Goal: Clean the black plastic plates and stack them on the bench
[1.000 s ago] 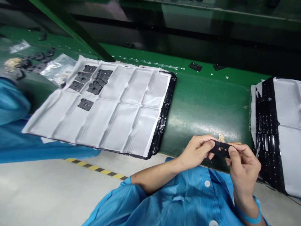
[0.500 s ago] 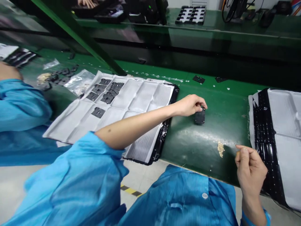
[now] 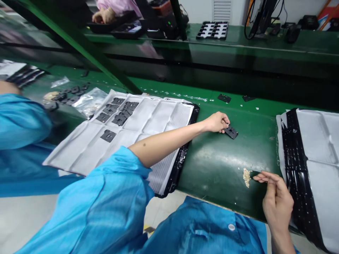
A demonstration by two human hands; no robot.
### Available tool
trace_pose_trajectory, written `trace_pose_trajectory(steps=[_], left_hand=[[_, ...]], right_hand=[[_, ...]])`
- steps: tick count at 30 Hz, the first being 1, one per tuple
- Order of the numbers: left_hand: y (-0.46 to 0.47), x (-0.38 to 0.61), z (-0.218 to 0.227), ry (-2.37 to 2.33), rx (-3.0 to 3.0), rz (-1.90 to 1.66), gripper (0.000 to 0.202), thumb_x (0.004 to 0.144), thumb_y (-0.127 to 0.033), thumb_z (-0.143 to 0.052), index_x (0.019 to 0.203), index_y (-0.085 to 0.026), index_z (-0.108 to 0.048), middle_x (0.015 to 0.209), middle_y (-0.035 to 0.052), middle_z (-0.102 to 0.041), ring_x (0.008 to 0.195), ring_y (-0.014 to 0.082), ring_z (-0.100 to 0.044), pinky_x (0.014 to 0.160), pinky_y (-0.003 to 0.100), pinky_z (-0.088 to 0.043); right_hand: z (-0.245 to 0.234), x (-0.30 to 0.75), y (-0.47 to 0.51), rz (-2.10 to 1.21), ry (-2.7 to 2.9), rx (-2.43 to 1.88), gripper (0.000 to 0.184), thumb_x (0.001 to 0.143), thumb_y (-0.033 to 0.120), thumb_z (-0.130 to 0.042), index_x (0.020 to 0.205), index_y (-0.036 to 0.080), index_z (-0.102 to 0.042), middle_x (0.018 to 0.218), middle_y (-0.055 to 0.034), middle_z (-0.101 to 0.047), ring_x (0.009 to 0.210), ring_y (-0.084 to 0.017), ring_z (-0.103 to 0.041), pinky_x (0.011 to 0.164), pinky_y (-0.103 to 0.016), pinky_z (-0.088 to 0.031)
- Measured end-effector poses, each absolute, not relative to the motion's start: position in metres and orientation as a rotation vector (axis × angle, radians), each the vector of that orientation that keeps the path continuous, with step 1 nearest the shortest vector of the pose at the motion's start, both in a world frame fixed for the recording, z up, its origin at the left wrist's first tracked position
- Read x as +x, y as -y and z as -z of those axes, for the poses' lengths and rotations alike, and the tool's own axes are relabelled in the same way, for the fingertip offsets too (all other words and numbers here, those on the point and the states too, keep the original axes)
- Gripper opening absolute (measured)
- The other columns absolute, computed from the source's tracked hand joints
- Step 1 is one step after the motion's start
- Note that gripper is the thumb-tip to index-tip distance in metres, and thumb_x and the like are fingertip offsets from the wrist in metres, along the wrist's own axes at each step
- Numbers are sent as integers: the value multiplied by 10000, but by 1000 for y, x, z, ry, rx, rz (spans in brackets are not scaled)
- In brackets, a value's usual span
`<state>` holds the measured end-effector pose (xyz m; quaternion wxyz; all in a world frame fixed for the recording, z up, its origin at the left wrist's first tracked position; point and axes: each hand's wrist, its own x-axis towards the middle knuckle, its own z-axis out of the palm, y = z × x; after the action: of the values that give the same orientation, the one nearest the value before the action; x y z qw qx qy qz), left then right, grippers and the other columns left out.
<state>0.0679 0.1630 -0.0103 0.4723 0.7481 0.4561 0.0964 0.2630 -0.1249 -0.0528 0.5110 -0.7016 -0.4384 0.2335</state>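
My left hand is stretched out over the green belt. Its curled fingers pinch the near edge of a small flat black part with cut-outs, which lies on the belt. My right hand rests at the belt's near edge, thumb and fingers pressed together beside a small heap of tan scraps. What they pinch, if anything, is too small to see. A white-lined black tray under my left forearm holds several black parts in its far-left pockets.
A stack of black trays with white liners lies at the right. Two loose black parts sit further back on the belt. A co-worker's blue sleeve is at the left, with bags and parts beyond. A green strut crosses diagonally.
A second ago both hands held the black part near my body. My left hand has since carried it out over the belt and laid it flat. My right hand dropped to the scraps.
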Motion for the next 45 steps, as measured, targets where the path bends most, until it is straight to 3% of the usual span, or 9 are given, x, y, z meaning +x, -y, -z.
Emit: trace_pose_trajectory(steps=[6, 17, 22, 28, 31, 35, 39, 42, 45], left_hand=[[-166, 32, 3, -1251, 2033, -178, 94, 909, -138, -761, 1001, -130, -743, 783, 60, -773, 770, 223, -780, 834, 350, -607], [-291, 75, 6, -1342, 2348, -283, 425, 889, -165, -779, 1304, -84, -739, 1401, 187, -681, 1280, 300, -640, 1126, 360, -464], [-319, 100, 17, -1317, 2369, -234, 373, 775, -160, -891, 1121, -108, -762, 1199, 139, -727, 1128, 276, -650, 1020, 338, -496], [-304, 105, 6, -1256, 2414, -229, 216, 773, -67, -824, 930, -136, -694, 870, 52, -672, 839, 224, -603, 814, 332, -480], [-263, 103, -7, -1091, 2491, -283, 143, 829, -37, -727, 822, -165, -663, 893, 55, -664, 892, 227, -607, 853, 342, -470], [-174, 93, -25, -666, 2683, -465, 186, 881, -10, -598, 862, -177, -678, 999, 80, -680, 996, 245, -592, 897, 365, -464], [-85, 75, -37, -107, 2936, -709, 261, 1037, -48, -470, 911, -168, -664, 1049, 104, -712, 960, 236, -599, 807, 363, -444], [-41, 63, -41, 43, 2972, -789, 271, 1100, -102, -436, 967, -169, -663, 1065, 119, -732, 1043, 251, -629, 854, 373, -473], [-15, 51, -40, -86, 2947, -801, 228, 1103, -127, -463, 1166, -168, -678, 1202, 154, -738, 1154, 282, -652, 931, 404, -513]], right_hand=[[54, 264, 121, -464, 1220, -1608, 231, 1109, 348, -588, 1082, 206, -769, 1138, -104, -822, 1036, -267, -799, 975, -476, -634], [46, 267, 115, -208, 1418, -1582, 93, 1019, 307, -770, 1021, 238, -834, 1064, -57, -861, 923, -260, -827, 919, -432, -645], [55, 272, 119, -142, 1436, -1631, 198, 1028, 352, -754, 887, 221, -802, 1089, -87, -850, 929, -267, -818, 888, -424, -626], [59, 269, 114, -13, 1455, -1609, 111, 1046, 238, -709, 1041, 221, -819, 1164, -98, -830, 1119, -281, -781, 1055, -486, -579], [57, 265, 113, -20, 1427, -1615, 139, 1030, 232, -728, 906, 224, -791, 1180, -103, -816, 1165, -294, -762, 1058, -497, -572], [43, 254, 114, -178, 1263, -1669, 207, 1073, 306, -639, 1137, 240, -824, 1286, -131, -792, 1199, -297, -755, 1068, -499, -585], [22, 237, 107, -766, 938, -1474, 380, 1113, 472, -555, 1284, 201, -759, 1055, -119, -828, 881, -232, -809, 775, -365, -659], [13, 226, 103, -1151, 821, -1260, 474, 1082, 581, -583, 1248, 154, -704, 670, -10, -726, 539, -165, -689, 532, -276, -566], [9, 220, 109, -1167, 811, -1214, 436, 1055, 564, -638, 1204, 157, -685, 613, 43, -649, 474, -121, -596, 491, -233, -498]])
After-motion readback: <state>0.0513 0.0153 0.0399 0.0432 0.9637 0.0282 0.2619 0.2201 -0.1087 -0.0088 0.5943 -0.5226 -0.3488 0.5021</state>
